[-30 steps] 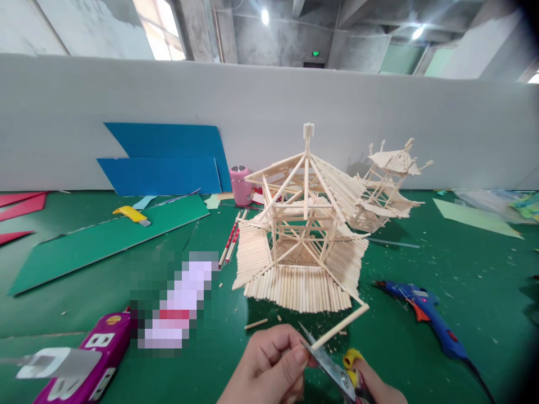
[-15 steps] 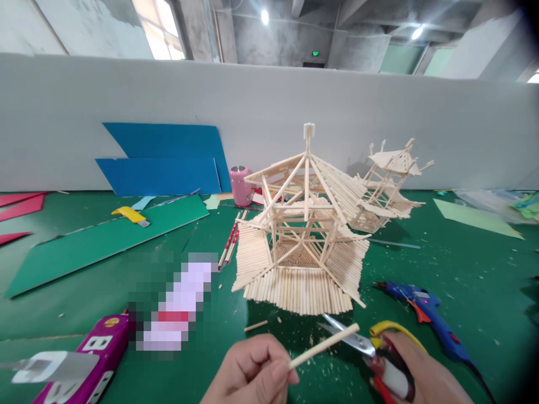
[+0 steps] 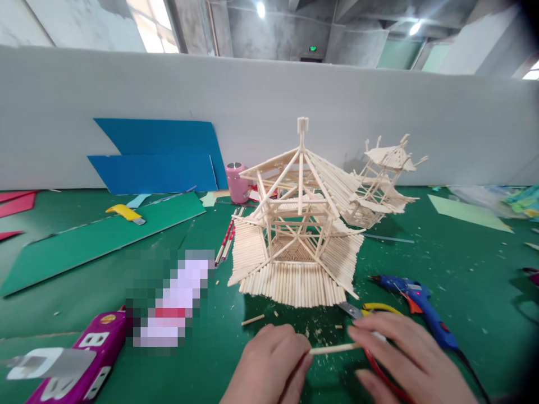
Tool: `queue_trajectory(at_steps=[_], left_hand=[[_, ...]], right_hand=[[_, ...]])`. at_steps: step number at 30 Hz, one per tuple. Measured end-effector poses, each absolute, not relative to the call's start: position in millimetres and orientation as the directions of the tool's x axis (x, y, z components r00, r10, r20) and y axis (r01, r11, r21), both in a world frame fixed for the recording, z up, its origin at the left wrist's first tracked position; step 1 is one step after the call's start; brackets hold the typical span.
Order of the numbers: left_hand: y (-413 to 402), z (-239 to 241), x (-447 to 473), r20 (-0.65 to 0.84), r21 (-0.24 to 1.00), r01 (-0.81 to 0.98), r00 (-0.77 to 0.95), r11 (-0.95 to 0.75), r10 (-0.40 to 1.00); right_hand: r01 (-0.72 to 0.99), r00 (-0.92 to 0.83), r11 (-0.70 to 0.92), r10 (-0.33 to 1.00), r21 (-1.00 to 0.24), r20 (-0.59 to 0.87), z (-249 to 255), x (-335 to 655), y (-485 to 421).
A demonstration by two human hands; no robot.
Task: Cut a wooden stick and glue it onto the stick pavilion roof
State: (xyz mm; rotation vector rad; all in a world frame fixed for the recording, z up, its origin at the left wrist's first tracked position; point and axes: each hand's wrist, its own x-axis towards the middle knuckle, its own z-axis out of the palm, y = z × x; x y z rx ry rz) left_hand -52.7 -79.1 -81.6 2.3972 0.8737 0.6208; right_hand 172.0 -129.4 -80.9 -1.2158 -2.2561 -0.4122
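My left hand [image 3: 272, 365] is closed on the left end of a thin round wooden stick [image 3: 332, 349], held low in front of me. Over its right end my right hand [image 3: 415, 356] hovers with thumb and fingers apart; the index fingertip overlaps the stick, and whether it touches is unclear. Scissors [image 3: 350, 310] lie partly hidden beneath that hand, with a grey blade, a yellow part and a red handle showing. Just beyond stands a pavilion model [image 3: 295, 224] built of wooden sticks, its front roof slope an open frame.
A blue glue gun [image 3: 415, 294] lies at right, its cord trailing forward. A smaller stick model [image 3: 385, 179] stands behind. Around are a purple power strip [image 3: 90, 348], a yellow cutter [image 3: 124, 212], a pink cup [image 3: 237, 182], a green board [image 3: 109, 238] and several offcuts.
The scissors have gone from my right hand's grip to lying under it. The stick now looks shorter and more level, and a small offcut has appeared by the blade.
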Motion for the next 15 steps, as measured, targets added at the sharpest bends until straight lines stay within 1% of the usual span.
queue_trajectory(at_steps=[1, 4, 7, 9, 12, 15], left_hand=[[-79, -81, -52, 0.282, 0.561, 0.437, 0.697, -0.703, 0.659], [-79, -82, -51, 0.38, 0.443, 0.432, 0.703, -0.785, 0.601], [-79, -83, -52, 0.383, 0.352, 0.482, 0.708, -0.802, 0.593], [-80, -85, -54, 0.373, 0.356, 0.493, 0.704, -0.794, 0.604], [-80, -89, -56, 0.363, 0.399, 0.493, 0.689, -0.773, 0.627], [-80, -98, -57, 0.346, 0.417, 0.506, 0.68, -0.755, 0.646]], right_hand=[[0.826, -0.464, 0.563, 0.684, -0.003, 0.563, -77, 161, -125], [0.827, -0.426, 0.546, 0.765, -0.135, 0.483, -79, 140, -118], [0.821, -0.411, 0.536, 0.795, -0.197, 0.447, -88, 131, -117], [0.816, -0.399, 0.531, 0.803, -0.227, 0.443, -93, 128, -118], [0.824, -0.347, 0.488, 0.836, -0.288, 0.425, -99, 125, -120], [0.835, -0.317, 0.446, 0.869, -0.323, 0.379, -105, 123, -123]])
